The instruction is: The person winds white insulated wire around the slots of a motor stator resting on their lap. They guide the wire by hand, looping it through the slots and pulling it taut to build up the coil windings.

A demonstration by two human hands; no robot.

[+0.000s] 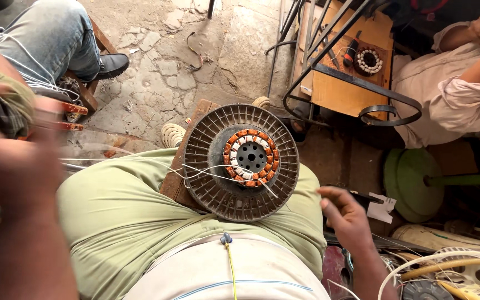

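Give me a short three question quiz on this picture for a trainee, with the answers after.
1. True or false: the right hand grips the ribbed round disc.
2. What rings the disc's centre hub? A) copper coils B) rope C) tape
3. Where does the disc rest?

Key: 1. False, the hand is beside it, fingers loose. 2. A, copper coils. 3. On a wooden board across the person's lap. The left hand is blurred.

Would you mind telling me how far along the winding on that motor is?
Copper coils already ring the motor core on the lap. White thread trails loose from it toward the blurred left hand; the right hand is empty. Tying off the loose ends seems left.
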